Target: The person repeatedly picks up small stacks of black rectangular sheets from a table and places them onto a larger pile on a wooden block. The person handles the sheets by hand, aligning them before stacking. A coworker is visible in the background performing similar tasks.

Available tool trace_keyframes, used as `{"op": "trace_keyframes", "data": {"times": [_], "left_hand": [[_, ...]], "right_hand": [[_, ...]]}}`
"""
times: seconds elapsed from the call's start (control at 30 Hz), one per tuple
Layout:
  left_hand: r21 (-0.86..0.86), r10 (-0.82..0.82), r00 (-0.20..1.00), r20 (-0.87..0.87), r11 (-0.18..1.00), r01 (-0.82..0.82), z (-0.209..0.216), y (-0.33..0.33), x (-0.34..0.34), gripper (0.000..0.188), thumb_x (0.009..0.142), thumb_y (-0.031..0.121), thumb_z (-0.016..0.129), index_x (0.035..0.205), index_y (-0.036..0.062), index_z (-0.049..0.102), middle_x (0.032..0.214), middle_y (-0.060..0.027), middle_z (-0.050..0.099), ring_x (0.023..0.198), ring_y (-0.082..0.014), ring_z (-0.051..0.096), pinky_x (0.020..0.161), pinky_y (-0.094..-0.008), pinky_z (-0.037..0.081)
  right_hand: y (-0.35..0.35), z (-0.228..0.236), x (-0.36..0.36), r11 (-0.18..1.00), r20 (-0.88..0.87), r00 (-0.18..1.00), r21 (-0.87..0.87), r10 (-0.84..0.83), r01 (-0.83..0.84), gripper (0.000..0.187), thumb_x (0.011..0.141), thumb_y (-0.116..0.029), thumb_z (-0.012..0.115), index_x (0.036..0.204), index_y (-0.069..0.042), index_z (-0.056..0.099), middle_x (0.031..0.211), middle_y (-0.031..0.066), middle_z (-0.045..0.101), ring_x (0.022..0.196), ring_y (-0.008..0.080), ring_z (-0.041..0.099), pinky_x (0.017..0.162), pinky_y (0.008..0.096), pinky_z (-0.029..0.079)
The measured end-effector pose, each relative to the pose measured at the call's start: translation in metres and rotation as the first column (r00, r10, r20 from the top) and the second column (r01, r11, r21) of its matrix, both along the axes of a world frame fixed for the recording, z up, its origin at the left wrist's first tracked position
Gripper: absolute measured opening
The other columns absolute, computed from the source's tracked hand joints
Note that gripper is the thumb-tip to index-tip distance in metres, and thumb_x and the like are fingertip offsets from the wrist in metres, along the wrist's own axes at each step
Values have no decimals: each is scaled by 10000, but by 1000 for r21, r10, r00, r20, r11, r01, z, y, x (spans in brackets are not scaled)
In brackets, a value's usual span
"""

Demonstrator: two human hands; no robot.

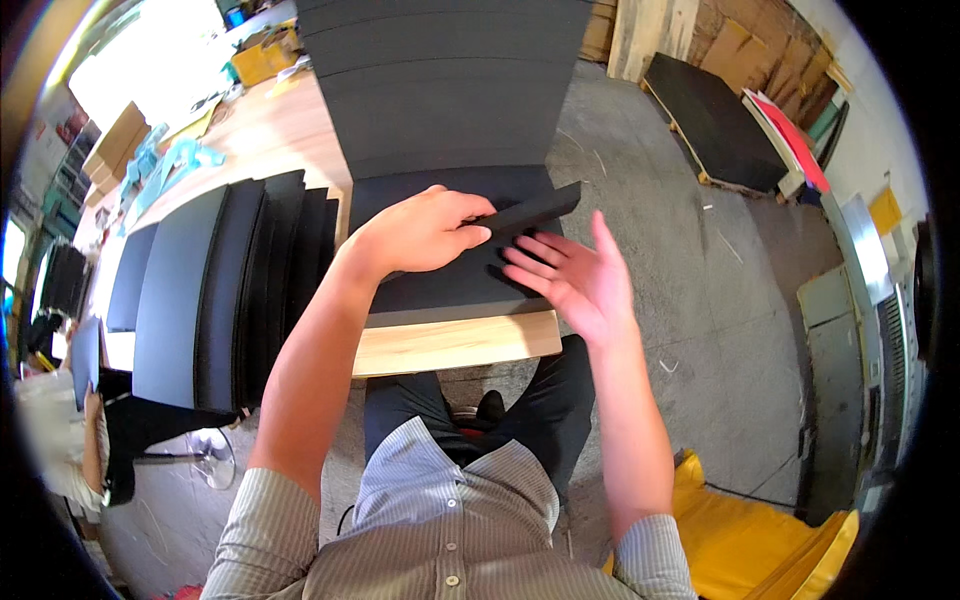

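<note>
My left hand pinches a narrow black strip between thumb and fingers, and the strip points off to the right. My right hand is open just right of it, palm turned up and fingers spread, holding nothing. Both hands are over a flat black sheet on a light wooden board in front of my lap. Whether the right fingertips touch the sheet, I cannot tell. Part of the strip is hidden behind my left fingers.
A tall stack of dark grey sheets rises beyond my hands. Several black panels lean on the wooden table at left. A co-worker's hand holds a dark panel at far left. A yellow sheet is at lower right; a black-topped pallet lies farther back.
</note>
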State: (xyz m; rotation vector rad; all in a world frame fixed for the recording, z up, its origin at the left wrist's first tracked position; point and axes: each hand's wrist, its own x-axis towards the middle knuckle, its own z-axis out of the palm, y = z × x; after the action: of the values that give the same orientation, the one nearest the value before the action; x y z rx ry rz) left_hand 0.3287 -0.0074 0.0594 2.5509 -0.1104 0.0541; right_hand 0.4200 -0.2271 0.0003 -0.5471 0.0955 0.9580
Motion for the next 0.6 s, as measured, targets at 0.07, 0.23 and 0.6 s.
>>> {"op": "trace_keyframes", "data": {"times": [0.07, 0.23, 0.6], "left_hand": [[-24, -45, 998, 52, 999, 47, -5, 0, -2, 269, 914, 171, 639, 1125, 5, 652, 888, -192, 714, 804, -343, 702, 724, -384, 542], [17, -144, 985, 97, 990, 143, -9, -15, -7, 348, 797, 186, 760, 1096, 36, 663, 947, -181, 710, 780, -293, 698, 718, -361, 550], [133, -140, 985, 103, 983, 126, -24, -13, -8, 356, 819, 190, 799, 1145, 93, 695, 803, -75, 657, 648, -128, 559, 609, -276, 472]], "right_hand": [[17, -12, 6, 987, -37, 998, 153, 58, -51, 880, 933, -532, 596, 1427, 116, 263, 1432, 329, 389, 1344, 512, 387, 1097, 658, 347], [14, -34, 13, 932, 15, 999, 359, 50, -52, 691, 957, -474, 524, 1433, 9, 390, 1435, 276, 451, 1315, 483, 447, 1068, 686, 359], [12, -45, 16, 910, 44, 992, 396, 115, -123, 611, 963, -469, 472, 1413, -57, 490, 1439, 213, 506, 1319, 417, 486, 1096, 671, 337]]}}
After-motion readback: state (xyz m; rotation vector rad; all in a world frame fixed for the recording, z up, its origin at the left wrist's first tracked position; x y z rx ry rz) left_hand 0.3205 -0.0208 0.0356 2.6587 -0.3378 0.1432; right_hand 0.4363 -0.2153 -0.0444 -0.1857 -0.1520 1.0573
